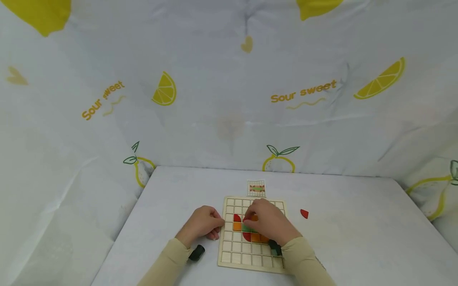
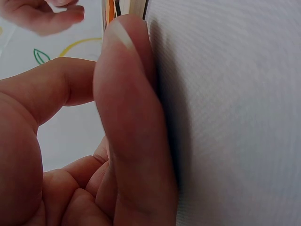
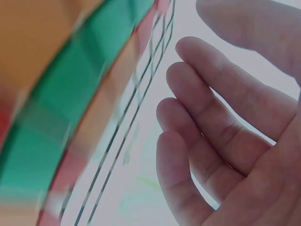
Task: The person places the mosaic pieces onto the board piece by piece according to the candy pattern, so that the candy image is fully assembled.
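Backdrop cloth (image 1: 229,79): white fabric printed with lemons and the words "Sour sweet", hanging behind and to both sides of the work area.

Counter (image 1: 358,238): white, cloth-covered.

Grid board (image 1: 236,254): square wooden tray of small cells, lying flat near the front middle of the counter. Red, orange and green tiles (image 1: 237,226) fill some cells in its middle rows.

Right hand (image 1: 268,222): rests over the board's centre, above the coloured tiles. The wrist view shows its fingers (image 3: 207,122) straight and loosely spread, holding nothing.

Left hand (image 1: 202,224): on the counter, touching the board's left edge. Its thumb (image 2: 127,108) presses against that edge; the other fingers curl loosely, nothing held.

Pattern card (image 1: 256,188): small, just behind the board.

Red piece (image 1: 304,213): loose, right of the board.
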Demonstrator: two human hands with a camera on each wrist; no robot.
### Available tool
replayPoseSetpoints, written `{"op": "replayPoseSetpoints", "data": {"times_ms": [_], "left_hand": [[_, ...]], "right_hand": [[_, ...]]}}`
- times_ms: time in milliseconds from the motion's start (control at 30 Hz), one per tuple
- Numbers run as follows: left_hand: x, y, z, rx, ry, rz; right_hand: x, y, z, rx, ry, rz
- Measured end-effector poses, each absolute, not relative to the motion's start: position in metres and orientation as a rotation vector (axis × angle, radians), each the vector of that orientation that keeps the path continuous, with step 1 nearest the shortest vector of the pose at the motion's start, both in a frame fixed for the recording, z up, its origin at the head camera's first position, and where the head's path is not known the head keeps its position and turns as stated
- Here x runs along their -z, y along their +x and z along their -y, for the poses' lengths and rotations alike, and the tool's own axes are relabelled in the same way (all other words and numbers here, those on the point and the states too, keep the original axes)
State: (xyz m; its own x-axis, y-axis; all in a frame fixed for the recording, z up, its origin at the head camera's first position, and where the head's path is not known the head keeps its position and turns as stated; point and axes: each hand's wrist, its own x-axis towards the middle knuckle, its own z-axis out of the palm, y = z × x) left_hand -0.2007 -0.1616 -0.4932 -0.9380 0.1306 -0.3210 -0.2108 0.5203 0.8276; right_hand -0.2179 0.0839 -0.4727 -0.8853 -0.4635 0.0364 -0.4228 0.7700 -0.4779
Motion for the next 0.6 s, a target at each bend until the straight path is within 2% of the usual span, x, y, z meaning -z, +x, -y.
{"op": "replayPoseSetpoints", "data": {"times_ms": [267,600], "left_hand": [[0.495,-0.201,0.161,-1.358,-0.074,-2.442],[0.494,-0.2,0.161,-1.353,-0.05,-2.441]], "right_hand": [[0.469,-0.225,-0.157,0.679,-0.315,-2.963],[0.474,-0.226,-0.232,0.63,-0.064,-2.971]]}}
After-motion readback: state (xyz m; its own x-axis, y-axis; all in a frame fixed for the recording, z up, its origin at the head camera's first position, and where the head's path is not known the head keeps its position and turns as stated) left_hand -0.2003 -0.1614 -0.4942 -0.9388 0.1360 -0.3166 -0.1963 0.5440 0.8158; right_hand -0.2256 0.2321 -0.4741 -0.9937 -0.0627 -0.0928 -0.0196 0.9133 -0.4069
